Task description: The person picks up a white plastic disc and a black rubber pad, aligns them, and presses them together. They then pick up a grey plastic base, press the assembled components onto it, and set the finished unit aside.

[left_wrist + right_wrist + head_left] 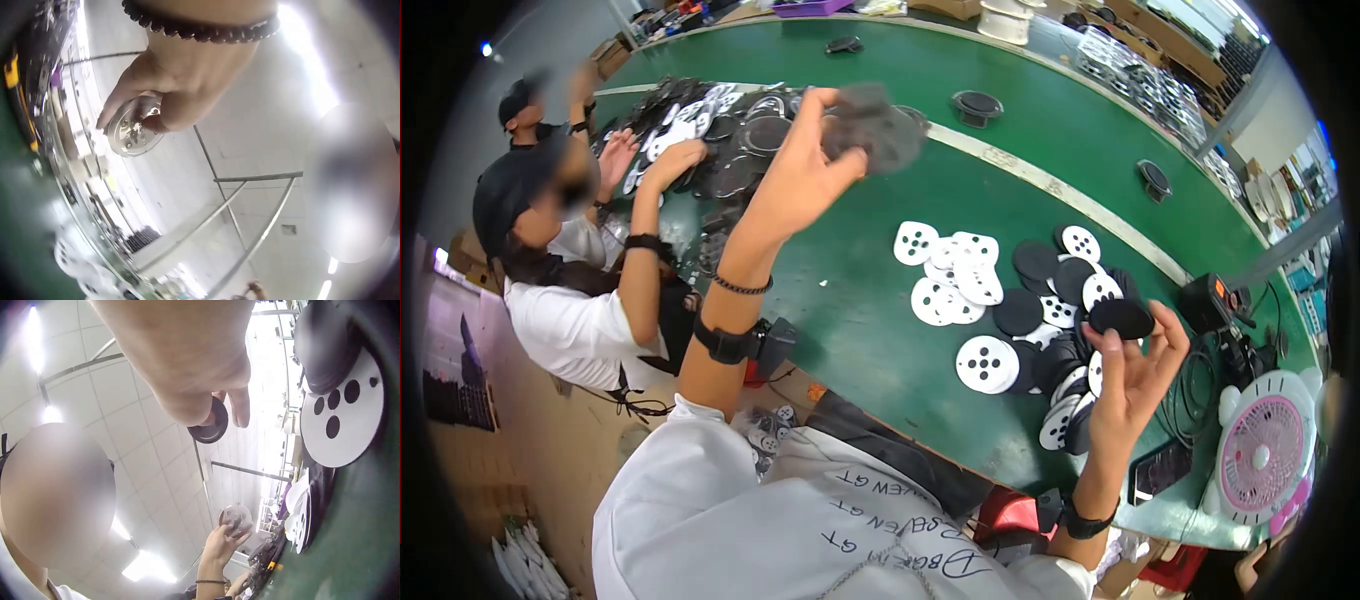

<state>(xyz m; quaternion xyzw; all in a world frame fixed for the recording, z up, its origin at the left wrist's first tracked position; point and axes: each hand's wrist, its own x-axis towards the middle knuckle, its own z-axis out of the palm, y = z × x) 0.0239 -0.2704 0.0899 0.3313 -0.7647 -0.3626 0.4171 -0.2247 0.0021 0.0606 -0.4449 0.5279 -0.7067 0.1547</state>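
1. A clear disc (130,142) is held up by the left hand (795,185), just left of top centre in the head view. It is pinched between thumb and fingers, the gap kept about as wide as the disc's edge needs. Its outline is blurred there, so whether one piece or several is held cannot be told.

2. A black disc (1122,319) is gripped by its rim in the right hand (1138,385), at the right of the frame. Thumb and fingertip are closed on it; the other fingers are bent and raised clear.

3. White discs with dark holes (985,364) and more black discs (1018,312) are spread on the green table (870,375), right of centre. A heap of clear and white pieces (735,180) is seen at upper left.

4. The step in hand is judged to be piece handling — one kind of disc in each hand, the two well apart, nothing joined.

5. For the next move, a light hold by the rims seems called for, with each disc's face turned and steadied before it is set down or brought to another — loose discs nearby could easily be knocked.
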